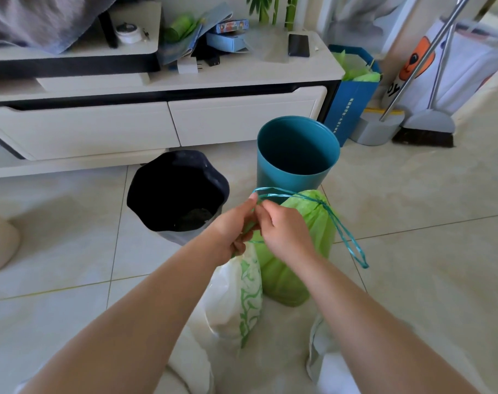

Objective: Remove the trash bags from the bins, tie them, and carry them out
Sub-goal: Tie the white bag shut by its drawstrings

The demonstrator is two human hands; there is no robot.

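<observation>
Green trash bag (293, 265): cinched shut, standing on the floor just in front of the empty teal bin (297, 155). Teal drawstring (347, 237): one loop hanging free to the right. Left hand (236, 226) and right hand (284, 231): fingers pinched closed on the string. White patterned bag (239, 300): beside. Black-lined bin (176, 191): unemptied. Risk: thin string snapping or slipping if pulled unevenly; bag toppling.

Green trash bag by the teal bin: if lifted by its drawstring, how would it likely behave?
The green trash bag looks thin and crinkled, so probably floppy, sagging below its cinched neck. The teal drawstring looks narrow, so it may dig into the hands. It stands unsupported, so probably fairly full.
</observation>
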